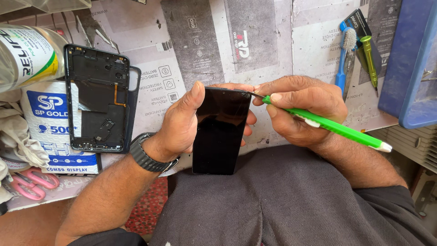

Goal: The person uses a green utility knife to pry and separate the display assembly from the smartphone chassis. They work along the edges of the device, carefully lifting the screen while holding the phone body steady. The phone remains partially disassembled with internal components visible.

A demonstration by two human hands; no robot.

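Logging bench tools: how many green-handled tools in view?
2. A green tool in the right hand, tip at the phone; a green screwdriver upper right. Others may be hidden.

The left hand (180,125) is curling its fingers (248,117) in a grip, wrist bent; the right hand (302,109) is pinching tightly.

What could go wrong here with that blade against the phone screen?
The green tool in the right hand has its metal tip at the top corner of the screen; a slip might cut the left hand gripping that edge. Prying there may crack the glass. The screen rests only on the lap, so it may slide.
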